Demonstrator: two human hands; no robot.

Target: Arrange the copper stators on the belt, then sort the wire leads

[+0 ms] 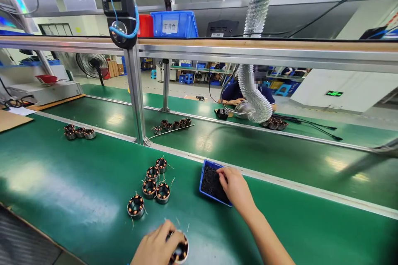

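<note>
Our left hand [158,243] is curled over a copper-wound ring [182,249], holding it with the thumb and fingers close to the green surface [102,182]. This held ring lies under the fingers, partly covered by them, to the left of the blue tray [215,200] and nearer to us. Our right hand [236,186] reaches over the right side of the blue tray, its fingertips down at the thin black pieces [209,184] inside. Its thumb and forefinger are bent close together, but we cannot tell whether they pinch a piece.

Left of the blue tray and beyond our left hand, we see five loose rings [149,189] with thin wire ends sticking out; four are bunched together and one sits apart, nearer to us. Farther left of the blue tray is another cluster of rings [80,133]. Beyond the blue tray and to its left stand a metal post [137,99] and, past it, a short row of rings [176,124] beside a thin rod [174,130].

Farther beyond the blue tray and to its right, a ribbed clear hose [255,91] hangs down in front of a seated person [267,93]. More rings [274,123] and black cables [311,123] lie beside the hose's lower end.
</note>
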